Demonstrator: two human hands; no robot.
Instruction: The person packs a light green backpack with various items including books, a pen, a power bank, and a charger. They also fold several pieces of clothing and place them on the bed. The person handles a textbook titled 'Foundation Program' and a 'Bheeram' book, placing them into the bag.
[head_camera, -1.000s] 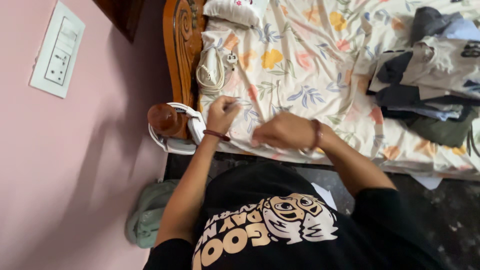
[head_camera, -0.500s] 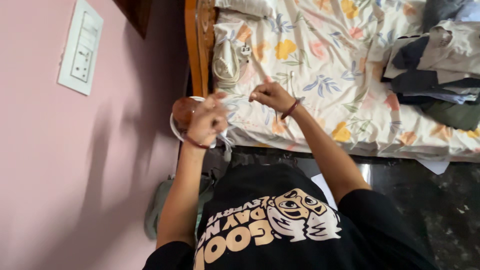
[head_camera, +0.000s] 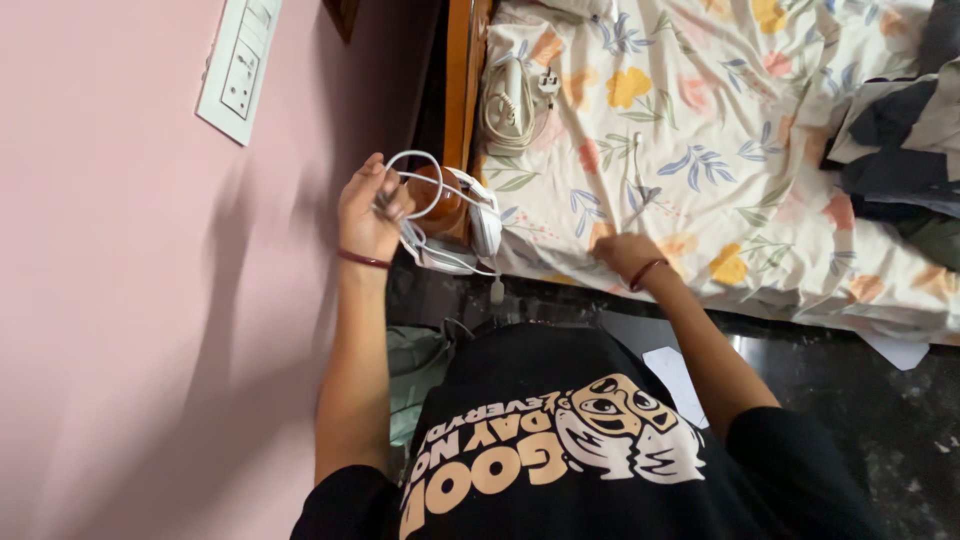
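Presently left hand (head_camera: 368, 208) grips white cable (head_camera: 420, 175); right hand (head_camera: 625, 257) presses bedsheet (head_camera: 700, 130).

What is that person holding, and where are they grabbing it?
The left hand grips a white cable at its looped end, near the bedpost. The right hand rests on the floral bedsheet, holding nothing clearly visible.

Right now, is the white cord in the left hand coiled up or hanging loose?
Partly coiled. The white cord makes a loop above the left hand, which grips it, while other strands trail down toward the bed edge.
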